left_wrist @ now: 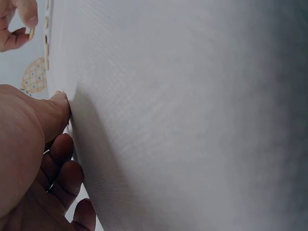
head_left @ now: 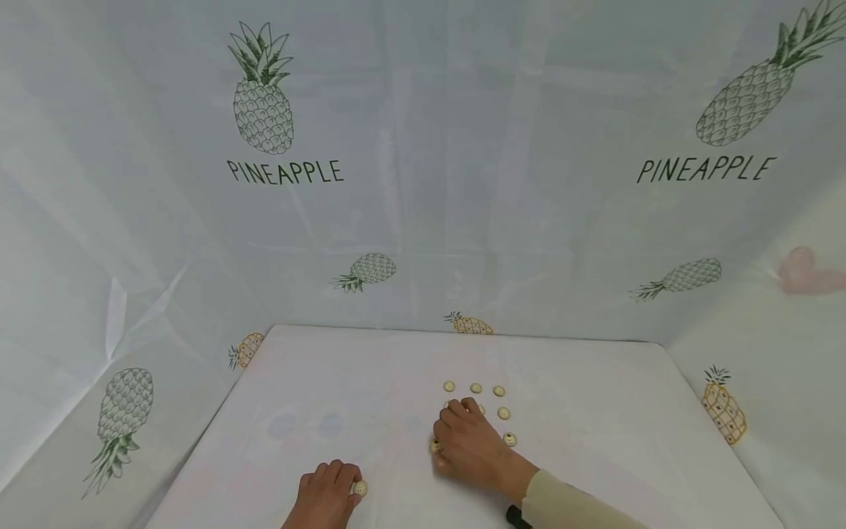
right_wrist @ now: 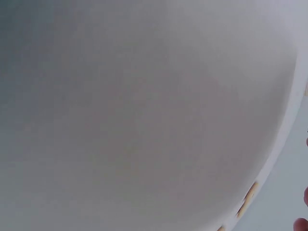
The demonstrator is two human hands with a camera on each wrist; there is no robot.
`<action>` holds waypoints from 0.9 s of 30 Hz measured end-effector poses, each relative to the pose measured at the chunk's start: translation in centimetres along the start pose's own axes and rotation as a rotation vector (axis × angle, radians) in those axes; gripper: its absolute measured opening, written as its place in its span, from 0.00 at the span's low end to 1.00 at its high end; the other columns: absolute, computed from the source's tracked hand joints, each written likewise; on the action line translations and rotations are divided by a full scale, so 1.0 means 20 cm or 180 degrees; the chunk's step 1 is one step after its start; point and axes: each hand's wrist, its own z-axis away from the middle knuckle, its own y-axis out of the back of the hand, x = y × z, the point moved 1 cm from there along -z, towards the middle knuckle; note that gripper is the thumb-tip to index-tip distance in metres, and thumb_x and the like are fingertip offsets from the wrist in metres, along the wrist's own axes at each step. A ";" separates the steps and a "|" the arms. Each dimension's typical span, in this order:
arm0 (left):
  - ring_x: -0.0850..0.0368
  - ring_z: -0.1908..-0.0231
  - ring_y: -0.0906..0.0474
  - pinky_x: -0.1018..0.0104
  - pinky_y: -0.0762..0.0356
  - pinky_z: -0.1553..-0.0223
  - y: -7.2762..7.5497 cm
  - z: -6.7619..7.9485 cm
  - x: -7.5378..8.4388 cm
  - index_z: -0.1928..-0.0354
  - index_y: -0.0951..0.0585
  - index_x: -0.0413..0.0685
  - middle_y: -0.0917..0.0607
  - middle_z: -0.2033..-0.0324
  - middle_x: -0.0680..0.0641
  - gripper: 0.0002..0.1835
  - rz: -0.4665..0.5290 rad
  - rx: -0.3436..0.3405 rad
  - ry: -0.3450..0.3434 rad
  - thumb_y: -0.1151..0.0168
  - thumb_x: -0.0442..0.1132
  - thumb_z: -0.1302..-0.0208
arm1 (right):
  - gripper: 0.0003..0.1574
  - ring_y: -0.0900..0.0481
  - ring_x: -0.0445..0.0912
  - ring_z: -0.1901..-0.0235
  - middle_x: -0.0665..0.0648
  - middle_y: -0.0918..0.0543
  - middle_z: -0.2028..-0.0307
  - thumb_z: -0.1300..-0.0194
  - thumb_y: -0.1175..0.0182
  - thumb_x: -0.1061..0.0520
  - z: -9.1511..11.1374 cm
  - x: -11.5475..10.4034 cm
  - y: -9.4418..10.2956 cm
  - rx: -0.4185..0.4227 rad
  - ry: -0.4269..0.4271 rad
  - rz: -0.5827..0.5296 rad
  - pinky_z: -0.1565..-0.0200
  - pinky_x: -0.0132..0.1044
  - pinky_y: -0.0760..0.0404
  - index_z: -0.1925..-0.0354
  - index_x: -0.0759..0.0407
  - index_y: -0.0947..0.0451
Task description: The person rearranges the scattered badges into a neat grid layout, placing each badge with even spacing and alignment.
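Note:
My left hand rests low on the table, left of the middle, with a small round beige disc between its thumb and forefinger. In the left wrist view its thumb and curled fingers touch the white surface. Further right, my right hand reaches over a group of similar discs. A disc's thin edge shows between the thumb and finger of that hand in the left wrist view. Its hold is hidden in the head view. Only a few fingertips appear at the right wrist view's edge.
Beige discs stand in rough rows around the right hand, among them a back-row disc, a right-side disc and a disc beside the fingers. A black object lies partly under the right sleeve. White pineapple-printed sheeting surrounds the white table.

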 end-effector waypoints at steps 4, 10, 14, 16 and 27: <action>0.65 0.66 0.37 0.58 0.32 0.62 0.00 0.00 0.01 0.57 0.24 0.60 0.29 0.65 0.61 0.18 -0.0038 0.0072 -0.0009 0.21 0.46 0.40 | 0.15 0.30 0.46 0.61 0.47 0.26 0.69 0.39 0.32 0.45 0.04 0.06 0.02 -0.0070 -0.0154 0.0025 0.48 0.47 0.27 0.70 0.49 0.26; 0.64 0.66 0.36 0.57 0.31 0.63 0.00 0.00 0.00 0.58 0.24 0.60 0.28 0.65 0.61 0.18 -0.0034 0.0050 -0.0007 0.21 0.46 0.40 | 0.12 0.31 0.46 0.59 0.46 0.24 0.67 0.38 0.31 0.45 0.12 0.15 0.05 -0.0287 -0.0494 -0.0117 0.46 0.49 0.30 0.67 0.49 0.22; 0.64 0.66 0.36 0.56 0.31 0.63 0.00 0.00 0.00 0.57 0.24 0.59 0.28 0.64 0.61 0.18 0.0019 -0.0023 -0.0020 0.22 0.45 0.39 | 0.10 0.30 0.45 0.58 0.46 0.23 0.66 0.39 0.30 0.47 0.18 0.21 0.08 -0.0379 -0.0654 -0.0238 0.44 0.50 0.31 0.66 0.49 0.20; 0.64 0.66 0.36 0.57 0.32 0.62 0.00 0.00 0.00 0.56 0.24 0.60 0.28 0.64 0.61 0.18 0.0023 -0.0013 -0.0036 0.22 0.45 0.39 | 0.10 0.30 0.45 0.57 0.46 0.23 0.66 0.39 0.29 0.47 0.22 0.23 0.10 -0.0403 -0.0662 -0.0250 0.46 0.50 0.30 0.66 0.49 0.20; 0.64 0.65 0.34 0.57 0.32 0.63 0.00 0.00 -0.01 0.56 0.24 0.60 0.28 0.64 0.61 0.19 -0.0033 0.0127 -0.0119 0.21 0.45 0.40 | 0.14 0.31 0.43 0.58 0.43 0.23 0.66 0.42 0.26 0.45 0.33 0.34 0.10 -0.0447 -0.0670 -0.0253 0.46 0.49 0.30 0.66 0.47 0.20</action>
